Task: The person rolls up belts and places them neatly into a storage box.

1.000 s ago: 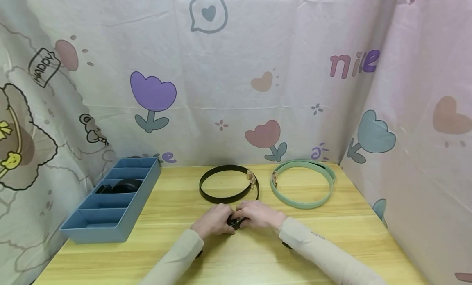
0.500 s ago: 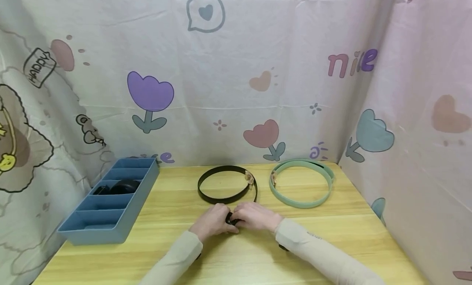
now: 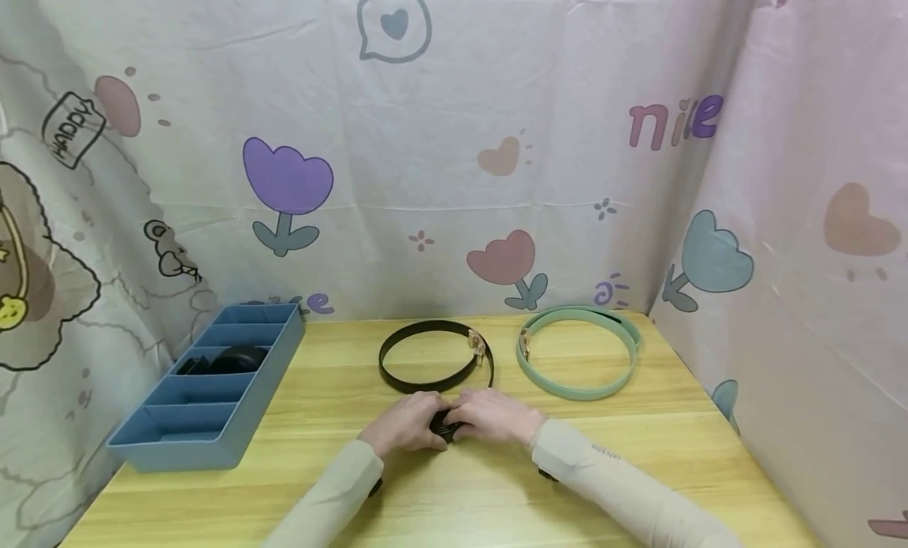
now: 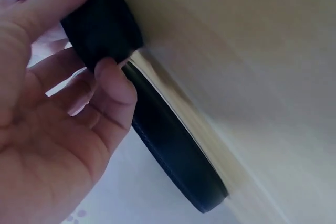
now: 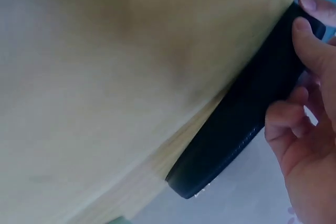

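Both hands meet at the near middle of the table around a small coil of black belt [image 3: 444, 426]. My left hand [image 3: 406, 423] holds the coil's left side between thumb and fingers; the left wrist view shows the wide black strap [image 4: 105, 27] there. From the other side my right hand [image 3: 494, 415] grips it, its thumb on the black surface in the right wrist view. Just beyond the hands lies a large black belt loop [image 3: 403, 382] with a gold buckle [image 3: 478, 344]. Its loose end runs behind the right hand, so I cannot tell whether it joins the coil.
A green belt [image 3: 578, 393] lies looped at the back right. On the left stands a blue divided tray [image 3: 248, 422], with a coiled black belt [image 3: 240, 359] in one compartment. Patterned cloth [image 3: 426, 138] hangs behind the wooden table [image 3: 454, 501] and at both sides.
Both hands stay on the black coil with small finger shifts, and more of its top shows now than half a second ago. The view has turned slightly right. The other belts lie still.
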A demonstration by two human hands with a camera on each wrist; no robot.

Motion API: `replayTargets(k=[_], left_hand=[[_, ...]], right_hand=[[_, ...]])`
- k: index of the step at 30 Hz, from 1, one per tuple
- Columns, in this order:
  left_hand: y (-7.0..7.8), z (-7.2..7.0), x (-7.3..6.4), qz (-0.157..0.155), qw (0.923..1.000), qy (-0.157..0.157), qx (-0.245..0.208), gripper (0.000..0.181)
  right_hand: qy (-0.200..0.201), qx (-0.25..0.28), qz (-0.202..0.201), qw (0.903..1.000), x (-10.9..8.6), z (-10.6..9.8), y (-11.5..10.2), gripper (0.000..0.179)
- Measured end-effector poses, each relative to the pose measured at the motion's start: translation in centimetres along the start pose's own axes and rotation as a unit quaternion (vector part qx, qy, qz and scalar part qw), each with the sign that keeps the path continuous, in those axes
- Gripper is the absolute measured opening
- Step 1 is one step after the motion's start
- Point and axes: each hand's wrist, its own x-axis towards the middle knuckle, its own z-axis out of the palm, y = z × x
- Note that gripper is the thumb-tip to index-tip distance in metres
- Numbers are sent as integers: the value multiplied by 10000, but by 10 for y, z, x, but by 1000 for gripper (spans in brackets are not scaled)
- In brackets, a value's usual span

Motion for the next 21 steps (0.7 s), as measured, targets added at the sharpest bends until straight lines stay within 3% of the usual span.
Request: replayTargets(k=[9,21], left_hand=[[2,4,-2,-446,9985,179,-252,34],[4,0,3,-117,9998,-46,-180,32]], right_hand=[[175,-83,-84,9998,4,1,-6,16],[-45,111,106,9999,-1,4,6,31]])
